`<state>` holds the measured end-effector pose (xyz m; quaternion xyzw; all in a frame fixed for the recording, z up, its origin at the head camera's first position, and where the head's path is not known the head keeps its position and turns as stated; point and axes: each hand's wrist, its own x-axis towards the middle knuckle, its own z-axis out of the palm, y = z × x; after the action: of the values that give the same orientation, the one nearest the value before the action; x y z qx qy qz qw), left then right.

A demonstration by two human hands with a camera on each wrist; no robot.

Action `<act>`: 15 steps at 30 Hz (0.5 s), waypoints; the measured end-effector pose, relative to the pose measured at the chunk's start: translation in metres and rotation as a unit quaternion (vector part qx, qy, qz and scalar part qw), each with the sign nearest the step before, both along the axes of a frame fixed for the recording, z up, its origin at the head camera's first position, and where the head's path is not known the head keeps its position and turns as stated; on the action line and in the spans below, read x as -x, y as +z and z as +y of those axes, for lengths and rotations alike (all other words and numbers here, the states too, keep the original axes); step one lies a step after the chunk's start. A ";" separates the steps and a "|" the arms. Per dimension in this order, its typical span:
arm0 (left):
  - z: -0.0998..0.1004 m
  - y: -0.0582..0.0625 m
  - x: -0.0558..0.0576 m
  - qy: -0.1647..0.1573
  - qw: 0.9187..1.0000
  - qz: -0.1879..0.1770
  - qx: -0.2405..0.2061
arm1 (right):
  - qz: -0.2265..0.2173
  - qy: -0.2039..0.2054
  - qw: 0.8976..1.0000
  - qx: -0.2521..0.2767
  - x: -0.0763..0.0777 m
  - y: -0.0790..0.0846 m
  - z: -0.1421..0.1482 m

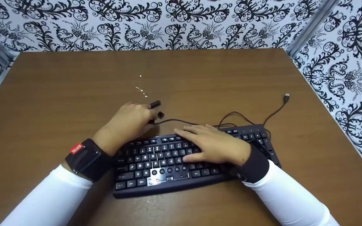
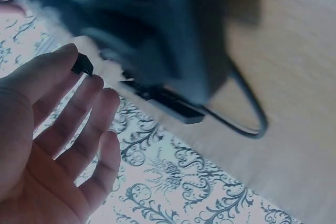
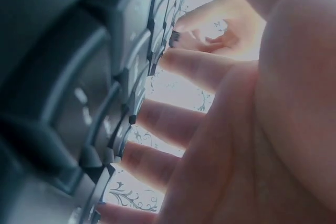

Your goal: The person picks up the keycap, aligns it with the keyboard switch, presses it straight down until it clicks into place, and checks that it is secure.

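Note:
A black keyboard (image 1: 143,158) lies at a slant on the wooden table. Just beyond its upper left edge, the left hand (image 1: 129,119) pinches a small black piece (image 2: 82,64) between thumb and fingertip; what kind of piece it is does not show. Two dark pieces, a longer one (image 1: 156,104) and a short one (image 1: 161,115), appear beside its fingers. The right hand (image 1: 217,144) rests on the keys with its fingers spread and fairly straight. Its fingertips touch the keyboard's upper part in the right wrist view. The hand and forearm cover many keys.
A thin black cable (image 1: 181,120) runs from near the left hand along the keyboard's far edge, looping at the right. A USB plug (image 1: 286,98) lies farther right. Several bright specks (image 1: 141,91) show on the table (image 1: 74,81), bordered by patterned walls (image 1: 181,25).

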<state>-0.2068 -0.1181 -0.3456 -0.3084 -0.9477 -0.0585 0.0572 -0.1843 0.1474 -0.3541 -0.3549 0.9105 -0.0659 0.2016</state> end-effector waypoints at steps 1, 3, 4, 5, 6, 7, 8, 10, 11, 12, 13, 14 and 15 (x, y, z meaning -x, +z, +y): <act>0.001 0.002 -0.002 -0.001 1.000 0.000 -0.006 | 0.000 0.001 1.000 0.000 0.000 0.000 0.000; 0.004 0.006 -0.007 -0.004 1.000 0.000 -0.022 | 0.002 0.004 1.000 0.002 0.000 0.000 0.001; 0.005 0.008 -0.009 -0.006 0.999 -0.001 -0.031 | 0.003 0.005 1.000 0.003 0.000 0.000 0.001; 0.007 0.009 -0.012 -0.008 0.999 -0.002 -0.039 | 0.003 0.007 1.000 0.004 0.000 0.000 0.001; 0.008 0.010 -0.014 -0.009 0.999 -0.001 -0.047 | 0.004 0.008 1.000 0.003 0.000 0.000 0.001; 0.009 0.011 -0.017 -0.010 0.999 0.001 -0.054 | 0.004 0.008 1.000 0.003 0.000 0.000 0.001; 0.009 0.011 -0.020 -0.009 0.998 0.006 -0.058 | 0.004 0.009 1.000 0.003 0.000 0.000 0.001; 0.010 0.012 -0.025 -0.004 0.998 0.018 -0.065 | 0.003 0.010 1.000 0.001 0.000 0.000 0.000; 0.010 0.012 -0.027 0.000 0.997 0.026 -0.068 | 0.003 0.011 1.000 0.001 0.001 0.000 0.001; 0.010 0.012 -0.030 0.002 0.997 0.032 -0.073 | 0.002 0.011 1.000 0.001 0.001 0.000 0.001; 0.011 0.012 -0.032 0.003 0.996 0.037 -0.078 | 0.001 0.011 1.000 0.002 0.001 0.000 0.001; 0.011 0.011 -0.034 0.003 0.996 0.039 -0.086 | 0.001 0.012 1.000 0.004 0.001 0.000 0.002; 0.012 0.011 -0.036 0.001 0.995 0.041 -0.095 | 0.002 0.012 1.000 0.008 0.002 0.001 0.002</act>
<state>-0.1706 -0.1063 -0.3347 -0.3028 -0.9351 -0.1353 0.1249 -0.1859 0.1497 -0.3535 -0.3676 0.9061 -0.0699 0.1975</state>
